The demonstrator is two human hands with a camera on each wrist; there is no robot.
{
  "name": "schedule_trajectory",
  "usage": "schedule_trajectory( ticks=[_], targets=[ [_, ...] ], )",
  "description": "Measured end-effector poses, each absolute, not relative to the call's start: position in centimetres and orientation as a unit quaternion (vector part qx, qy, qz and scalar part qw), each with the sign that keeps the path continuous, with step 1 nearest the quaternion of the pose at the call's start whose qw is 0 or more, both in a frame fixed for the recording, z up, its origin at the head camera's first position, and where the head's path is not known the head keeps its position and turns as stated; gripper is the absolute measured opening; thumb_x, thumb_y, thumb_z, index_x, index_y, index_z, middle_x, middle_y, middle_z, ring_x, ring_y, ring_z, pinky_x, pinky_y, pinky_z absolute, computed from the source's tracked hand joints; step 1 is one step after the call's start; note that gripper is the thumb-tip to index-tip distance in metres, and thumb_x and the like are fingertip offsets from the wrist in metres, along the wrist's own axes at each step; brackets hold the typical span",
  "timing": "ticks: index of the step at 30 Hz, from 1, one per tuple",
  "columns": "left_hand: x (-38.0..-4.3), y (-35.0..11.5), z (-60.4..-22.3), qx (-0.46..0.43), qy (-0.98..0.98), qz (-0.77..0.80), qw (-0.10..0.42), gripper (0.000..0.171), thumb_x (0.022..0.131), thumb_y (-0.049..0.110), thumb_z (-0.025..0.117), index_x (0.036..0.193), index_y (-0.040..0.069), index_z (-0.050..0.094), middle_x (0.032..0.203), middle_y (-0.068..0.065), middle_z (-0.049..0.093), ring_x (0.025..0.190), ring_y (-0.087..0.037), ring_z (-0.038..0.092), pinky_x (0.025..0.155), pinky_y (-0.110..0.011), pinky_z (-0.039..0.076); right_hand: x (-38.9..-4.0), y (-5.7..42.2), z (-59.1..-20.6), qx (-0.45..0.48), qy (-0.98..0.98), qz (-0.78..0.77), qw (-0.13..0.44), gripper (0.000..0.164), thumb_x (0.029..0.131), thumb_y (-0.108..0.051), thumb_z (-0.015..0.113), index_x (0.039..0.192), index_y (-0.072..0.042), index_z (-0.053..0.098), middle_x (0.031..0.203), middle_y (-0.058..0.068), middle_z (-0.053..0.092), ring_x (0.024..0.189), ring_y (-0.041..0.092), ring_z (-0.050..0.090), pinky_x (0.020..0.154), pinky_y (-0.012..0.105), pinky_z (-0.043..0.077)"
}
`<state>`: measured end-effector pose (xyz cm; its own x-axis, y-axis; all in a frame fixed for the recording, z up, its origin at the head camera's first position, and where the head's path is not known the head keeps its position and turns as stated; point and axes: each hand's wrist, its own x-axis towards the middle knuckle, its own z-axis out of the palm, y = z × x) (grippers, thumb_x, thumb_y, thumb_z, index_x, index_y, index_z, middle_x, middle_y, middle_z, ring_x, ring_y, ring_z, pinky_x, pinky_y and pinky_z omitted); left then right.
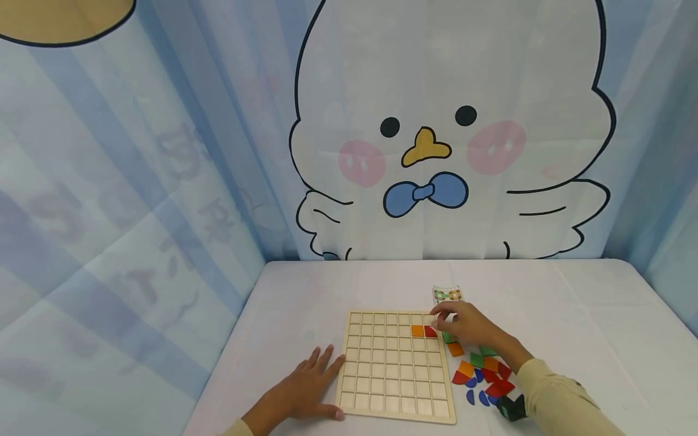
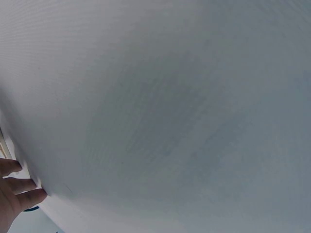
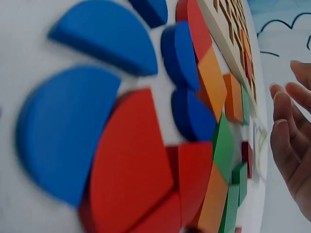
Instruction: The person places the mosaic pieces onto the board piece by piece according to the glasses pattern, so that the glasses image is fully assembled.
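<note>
A pale wooden grid board (image 1: 395, 366) lies on the table. An orange square block (image 1: 417, 331) and a red block (image 1: 429, 332) sit side by side in cells near its upper right. My left hand (image 1: 311, 384) rests flat with spread fingers at the board's left edge; its fingertips (image 2: 31, 196) also show in the left wrist view. Over the board's upper right corner, beside the red block, hovers my right hand (image 1: 466, 324). In the right wrist view its fingers (image 3: 282, 141) are loosely bent and no block shows between them.
Right of the board lie loose blocks: blue half-rounds (image 3: 107, 34), red rounded wedges (image 3: 129, 165), orange pieces (image 3: 212, 82) and green ones (image 1: 477, 360). A patterned card (image 1: 447, 293) lies behind the right hand. A dark object (image 1: 511, 409) sits by the right sleeve. Printed curtains (image 1: 436, 236) hang behind the table.
</note>
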<state>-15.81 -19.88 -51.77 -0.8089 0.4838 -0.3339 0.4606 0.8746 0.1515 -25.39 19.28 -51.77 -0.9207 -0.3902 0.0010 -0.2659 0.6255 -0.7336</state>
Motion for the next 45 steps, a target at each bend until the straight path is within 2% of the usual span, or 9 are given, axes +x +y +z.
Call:
schedule_trajectory(
  ticks=[11,17,26,28,34,37,40,45],
  targets=[
    [-15.9,-19.7,-51.7,0.239,0.953,0.027,0.183,0.105,0.077,0.082,0.058,0.16,0.025,0.027,0.166,-0.018,0.022,0.15,-0.047,0.025,0.11,-0.063,0.038,-24.9,22.9,-52.4,-0.115,0.907,-0.398,0.074,0.027,0.095,-0.024,0.069,0.116,-0.006,0.07,0.092,0.003,0.066,0.069,0.017,0.059,0.062,0.024,0.055],
    [-15.9,-19.9,-51.8,0.24,0.952,0.035,0.188,0.106,0.077,0.082,0.058,0.16,0.025,0.026,0.166,-0.019,0.021,0.15,-0.048,0.024,0.111,-0.064,0.037,-24.2,24.6,-52.7,-0.092,0.924,-0.365,0.075,0.023,0.093,-0.02,0.07,0.113,-0.008,0.072,0.094,0.002,0.067,0.076,0.016,0.055,0.065,0.025,0.054],
    [-16.0,-19.9,-52.0,0.239,0.952,0.034,0.186,0.107,0.077,0.084,0.055,0.161,0.026,0.025,0.167,-0.017,0.02,0.15,-0.047,0.023,0.111,-0.063,0.037,-23.5,26.2,-52.5,-0.07,0.923,-0.371,0.079,0.027,0.091,-0.019,0.072,0.115,-0.006,0.071,0.103,0.008,0.068,0.068,0.018,0.054,0.061,0.027,0.056],
    [-16.0,-19.9,-52.0,0.239,0.952,0.035,0.187,0.107,0.077,0.084,0.055,0.161,0.026,0.025,0.167,-0.017,0.02,0.151,-0.046,0.022,0.112,-0.063,0.036,-23.5,26.9,-52.5,-0.071,0.924,-0.367,0.075,0.027,0.092,-0.019,0.072,0.115,-0.006,0.071,0.103,0.008,0.068,0.071,0.018,0.055,0.064,0.028,0.056],
    [-15.9,-19.8,-52.0,0.24,0.952,0.032,0.187,0.106,0.077,0.084,0.055,0.16,0.025,0.026,0.167,-0.017,0.02,0.15,-0.047,0.023,0.111,-0.063,0.037,-23.2,28.9,-53.0,-0.068,0.942,-0.325,0.057,0.027,0.091,-0.024,0.073,0.113,-0.008,0.073,0.107,0.008,0.071,0.099,0.027,0.061,0.087,0.048,0.057],
    [-15.9,-19.8,-52.0,0.24,0.952,0.028,0.186,0.107,0.077,0.084,0.055,0.16,0.025,0.026,0.167,-0.018,0.02,0.15,-0.047,0.023,0.111,-0.063,0.038,-23.1,29.4,-53.2,-0.067,0.945,-0.314,0.06,0.03,0.09,-0.028,0.075,0.112,-0.007,0.073,0.107,0.009,0.071,0.105,0.033,0.06,0.091,0.056,0.053],
    [-15.9,-19.9,-52.0,0.239,0.953,0.025,0.184,0.107,0.076,0.084,0.055,0.16,0.025,0.026,0.166,-0.018,0.021,0.15,-0.047,0.024,0.111,-0.063,0.038,-23.0,29.6,-53.3,-0.069,0.947,-0.307,0.064,0.031,0.089,-0.03,0.077,0.11,-0.007,0.075,0.104,0.007,0.07,0.1,0.03,0.06,0.088,0.051,0.054],
    [-15.8,-19.8,-51.9,0.238,0.953,0.029,0.187,0.107,0.076,0.084,0.055,0.16,0.024,0.027,0.167,-0.018,0.021,0.15,-0.047,0.023,0.111,-0.062,0.037,-22.9,29.5,-53.3,-0.073,0.947,-0.306,0.066,0.021,0.088,-0.026,0.078,0.104,-0.011,0.079,0.098,0.003,0.067,0.092,0.02,0.058,0.076,0.033,0.051]
  ],
)
